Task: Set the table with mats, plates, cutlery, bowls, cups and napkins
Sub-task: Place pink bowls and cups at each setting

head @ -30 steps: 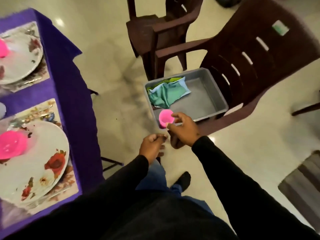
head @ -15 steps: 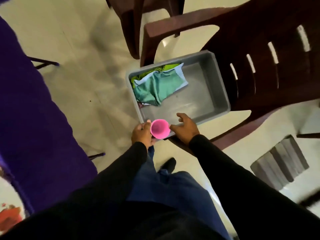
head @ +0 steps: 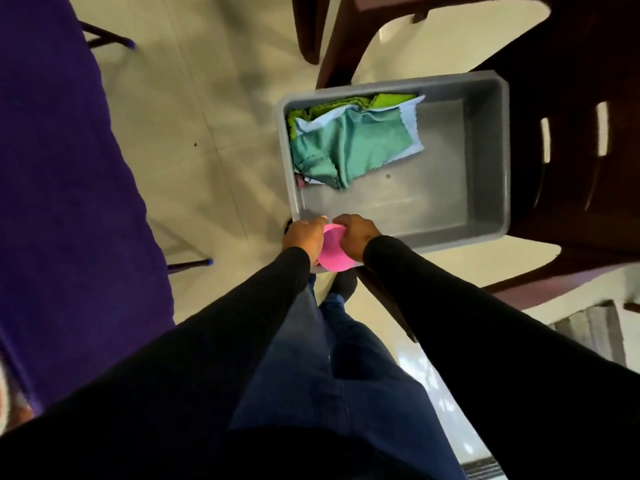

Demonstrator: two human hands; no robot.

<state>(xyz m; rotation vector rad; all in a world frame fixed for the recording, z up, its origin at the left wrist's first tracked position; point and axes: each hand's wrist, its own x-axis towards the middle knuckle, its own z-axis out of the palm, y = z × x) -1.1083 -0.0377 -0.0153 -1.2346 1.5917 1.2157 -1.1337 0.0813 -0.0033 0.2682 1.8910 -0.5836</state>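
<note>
A pink cup (head: pixel 332 252) sits between both my hands at the near left corner of a grey tub (head: pixel 485 161). My left hand (head: pixel 304 237) grips the cup from its left side. My right hand (head: pixel 356 233) curls over its top and right side. Inside the tub, crumpled green, teal and pale blue napkins (head: pixel 349 143) lie at the far left end. The tub rests on the seat of a dark brown plastic chair (head: pixel 588 133).
The purple tablecloth (head: pixel 62 202) hangs down along the left edge of view. A second brown chair (head: pixel 311 26) stands behind the tub. A striped grey mat (head: pixel 588 330) lies on the pale tiled floor at the right. My legs and shoe are below the hands.
My view has swung away from the set table toward the tub. The cup passed from my right hand to my left, and now both hands close around it.
</note>
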